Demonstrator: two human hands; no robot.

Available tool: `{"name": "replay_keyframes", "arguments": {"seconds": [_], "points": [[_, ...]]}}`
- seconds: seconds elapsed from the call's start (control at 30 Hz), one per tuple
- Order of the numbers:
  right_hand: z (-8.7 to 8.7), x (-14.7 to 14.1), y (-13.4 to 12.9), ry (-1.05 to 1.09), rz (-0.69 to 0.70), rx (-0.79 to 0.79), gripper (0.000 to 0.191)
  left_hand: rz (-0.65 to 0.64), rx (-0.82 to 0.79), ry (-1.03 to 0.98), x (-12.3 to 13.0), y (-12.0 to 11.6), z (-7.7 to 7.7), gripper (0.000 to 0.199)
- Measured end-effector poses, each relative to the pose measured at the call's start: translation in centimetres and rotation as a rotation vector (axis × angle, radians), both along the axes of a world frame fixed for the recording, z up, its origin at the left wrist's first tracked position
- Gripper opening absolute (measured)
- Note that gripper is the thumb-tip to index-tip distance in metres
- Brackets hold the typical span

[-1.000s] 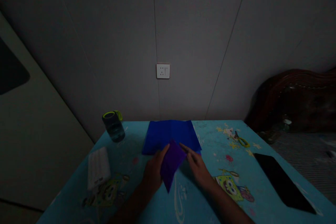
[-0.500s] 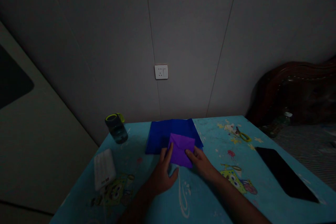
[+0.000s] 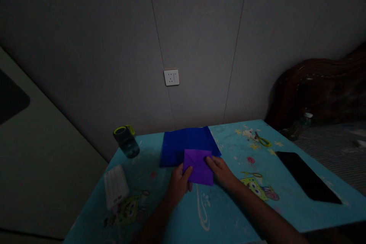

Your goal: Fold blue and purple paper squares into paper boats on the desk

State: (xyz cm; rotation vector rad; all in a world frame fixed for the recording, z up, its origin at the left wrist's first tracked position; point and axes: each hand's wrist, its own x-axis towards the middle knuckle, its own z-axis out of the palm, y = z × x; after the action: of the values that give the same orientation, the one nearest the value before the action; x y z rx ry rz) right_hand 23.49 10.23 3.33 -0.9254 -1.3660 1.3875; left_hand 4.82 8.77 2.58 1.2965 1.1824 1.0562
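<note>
A folded purple paper, nearly square with a crease line across it, is held up above the table between both hands. My left hand pinches its left edge, thumb on the front and fingers behind. At the upper right edge, my right hand grips it with the thumb on the front face. Behind the purple paper, blue sheets lie flat on the table; the purple piece hides part of their near edge.
On the blue patterned tablecloth stand a dark water bottle and a white power strip-like block at left. Yellow-handled scissors and a black flat slab lie at right. A wall socket is behind.
My left hand has shifted its grip, from fingers stretched along the front to a thumb-front pinch at the left edge. My right hand has moved higher on the right edge. The view has turned slightly.
</note>
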Motion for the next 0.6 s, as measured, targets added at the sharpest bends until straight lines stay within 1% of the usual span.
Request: {"name": "replay_keyframes", "arguments": {"seconds": [0.13, 0.23, 0.3, 0.37, 0.47, 0.53, 0.57, 0.6], "points": [[0.8, 0.3, 0.0, 0.078, 0.066, -0.037, 0.051, -0.097, -0.018, -0.128, 0.3, -0.4, 0.2, 0.053], [1.4, 0.3, -0.1, 0.088, 0.041, -0.093, 0.056, -0.126, -0.022, -0.154, 0.5, -0.4, 0.2, 0.052], [1.5, 0.2, -0.2, 0.100, -0.002, -0.106, 0.057, -0.113, -0.014, -0.125, 0.6, -0.4, 0.2, 0.050], [1.5, 0.1, -0.1, 0.101, -0.016, -0.096, 0.054, -0.111, -0.010, -0.102, 0.6, -0.4, 0.2, 0.049], [1.4, 0.1, 0.2, 0.062, -0.055, -0.091, 0.054, -0.117, -0.005, -0.118, 0.7, -0.4, 0.1, 0.050], [1.3, 0.2, 0.3, 0.054, -0.124, -0.060, 0.052, -0.074, 0.004, -0.150, 0.7, -0.3, 0.0, 0.051], [1.2, 0.3, 0.4, 0.066, -0.140, -0.031, 0.054, -0.034, 0.008, -0.173, 0.6, -0.2, 0.1, 0.053], [1.2, 0.5, 0.3, 0.084, -0.122, -0.001, 0.062, 0.010, 0.009, -0.200, 0.6, -0.1, 0.2, 0.056]]}}
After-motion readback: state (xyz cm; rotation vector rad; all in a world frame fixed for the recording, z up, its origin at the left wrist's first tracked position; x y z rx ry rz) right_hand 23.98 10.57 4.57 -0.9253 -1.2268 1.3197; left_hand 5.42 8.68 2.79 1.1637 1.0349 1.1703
